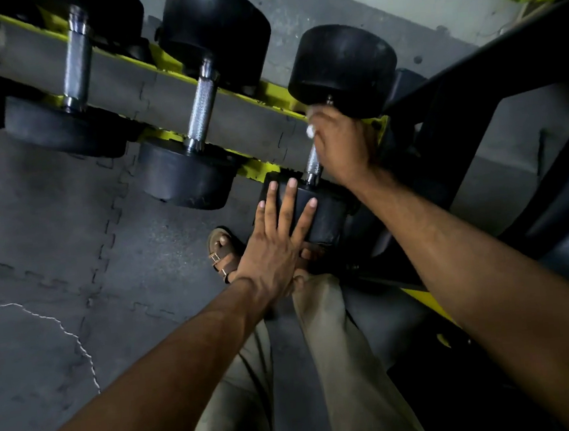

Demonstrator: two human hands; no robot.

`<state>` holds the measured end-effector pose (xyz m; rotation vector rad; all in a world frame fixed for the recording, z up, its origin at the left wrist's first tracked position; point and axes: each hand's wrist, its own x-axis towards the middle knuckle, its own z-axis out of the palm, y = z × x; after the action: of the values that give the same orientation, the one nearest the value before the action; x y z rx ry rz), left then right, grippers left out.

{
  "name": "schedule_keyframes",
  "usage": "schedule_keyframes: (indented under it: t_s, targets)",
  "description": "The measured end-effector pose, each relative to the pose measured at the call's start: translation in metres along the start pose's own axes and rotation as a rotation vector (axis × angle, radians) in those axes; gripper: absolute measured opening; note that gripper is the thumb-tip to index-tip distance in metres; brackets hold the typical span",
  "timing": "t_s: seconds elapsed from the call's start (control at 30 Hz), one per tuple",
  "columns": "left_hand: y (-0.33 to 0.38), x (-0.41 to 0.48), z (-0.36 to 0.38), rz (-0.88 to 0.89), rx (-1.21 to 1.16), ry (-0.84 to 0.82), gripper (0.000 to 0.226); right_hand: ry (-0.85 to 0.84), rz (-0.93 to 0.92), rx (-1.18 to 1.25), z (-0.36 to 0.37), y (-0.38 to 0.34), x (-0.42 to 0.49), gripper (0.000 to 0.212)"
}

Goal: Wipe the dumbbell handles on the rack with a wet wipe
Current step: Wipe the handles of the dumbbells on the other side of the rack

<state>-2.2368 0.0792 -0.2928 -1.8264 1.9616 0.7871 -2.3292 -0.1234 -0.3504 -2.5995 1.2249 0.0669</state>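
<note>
My right grip (340,145) was curled round the handle (313,165) of the rightmost dumbbell (342,69), up at its far end just below the far head. It pinched the wipe (310,130) against the steel. Only a white corner showed at the left of my knuckles, so how fully the wipe wrapped the bar I could not tell. My left grip (278,236) lay flat and spread on the near head (328,215), fingers straight, holding nothing, only pressing.

The dumbbell sat across the yellow rails of the rack (258,167), at the right end of the row. The near stretch of its handle was bare below my fist. Two more handles lay to the left, the middle one (201,109) and the far-left one (76,61), neither touched by a grip.

As I judged it, the stroke was mid-handle work. To do it well, the left palm had to bear down enough to stop the dumbbell rolling on the rails. The right had to twist as it slid, so the wipe reached the underside and got into the knurling. The stroke needed to run from collar to collar, right down to the near head. Squeezing too loosely would let the wipe bunch and skip.
</note>
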Motion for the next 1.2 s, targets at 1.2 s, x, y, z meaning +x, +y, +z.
schedule_keyframes:
  t_s: [1.2]
  targets:
    - [0.001,-0.001,0.007,-0.007,-0.009,0.076,0.122,-0.531,-0.399,-0.172,-0.052,-0.027,-0.007,0.011]
